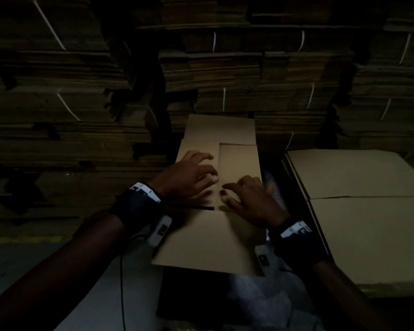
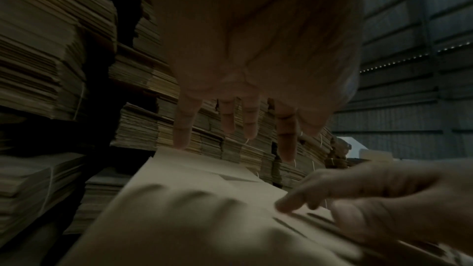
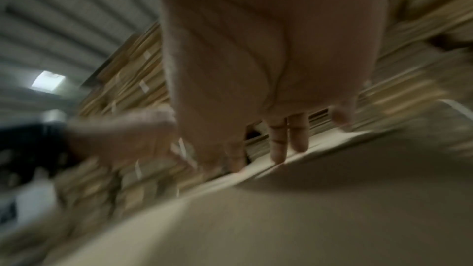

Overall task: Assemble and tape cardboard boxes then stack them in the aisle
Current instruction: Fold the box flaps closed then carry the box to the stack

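Cardboard box (image 1: 215,187) sits centre frame, flaps folded down; left hand (image 1: 191,174) and right hand (image 1: 246,201) press them with fingers spread flat, gripping nothing; best to hold the seam closed and flush before taping.

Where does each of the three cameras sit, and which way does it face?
Head: on the person's head, looking forward and down at the box; both forearms, left hand and right hand show.
Left wrist: under the left hand, looking along its spread fingers toward the cardboard stacks; the right hand shows too.
Right wrist: under the right hand, looking along its fingers; blurred.
Shared: all three show the box flaps under the fingers.
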Action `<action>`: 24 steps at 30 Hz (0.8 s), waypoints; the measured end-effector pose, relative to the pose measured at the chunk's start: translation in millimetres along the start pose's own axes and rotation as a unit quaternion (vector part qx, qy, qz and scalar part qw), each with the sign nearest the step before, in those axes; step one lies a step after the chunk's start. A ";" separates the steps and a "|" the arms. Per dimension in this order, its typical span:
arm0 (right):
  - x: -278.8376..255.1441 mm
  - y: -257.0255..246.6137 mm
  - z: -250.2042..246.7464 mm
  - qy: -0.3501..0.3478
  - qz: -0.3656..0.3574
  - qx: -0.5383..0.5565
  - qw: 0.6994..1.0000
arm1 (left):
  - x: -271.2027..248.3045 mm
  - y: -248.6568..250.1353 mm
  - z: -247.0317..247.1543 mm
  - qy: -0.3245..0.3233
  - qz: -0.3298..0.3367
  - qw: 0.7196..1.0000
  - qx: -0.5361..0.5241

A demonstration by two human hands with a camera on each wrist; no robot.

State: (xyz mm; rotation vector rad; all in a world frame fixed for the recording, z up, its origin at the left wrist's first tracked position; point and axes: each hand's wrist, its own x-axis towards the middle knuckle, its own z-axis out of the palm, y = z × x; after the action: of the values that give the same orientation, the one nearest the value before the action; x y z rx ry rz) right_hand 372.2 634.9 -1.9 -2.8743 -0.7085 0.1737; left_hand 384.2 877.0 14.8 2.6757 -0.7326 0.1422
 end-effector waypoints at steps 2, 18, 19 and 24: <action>9.6 -14.4 -2.1 -0.030 -0.024 -0.023 0.999 | -0.6 -6.6 -2.5 0.026 0.012 1.000 0.006; 19.2 20.1 8.8 0.014 -0.029 0.062 0.998 | -10.6 6.8 17.0 -0.245 -0.063 0.954 0.161; 20.3 23.4 9.5 0.028 -0.031 0.077 0.996 | -8.7 7.9 16.3 -0.247 -0.056 0.953 0.165; 20.9 31.6 12.6 0.043 -0.057 0.093 0.993 | 0.9 8.5 -3.7 -0.177 -0.037 0.979 0.098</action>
State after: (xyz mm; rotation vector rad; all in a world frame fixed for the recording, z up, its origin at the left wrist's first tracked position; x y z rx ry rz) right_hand 402.9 619.0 -21.9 -2.6397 -0.7922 0.0944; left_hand 380.7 871.1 21.1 2.9510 -0.7522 -0.3043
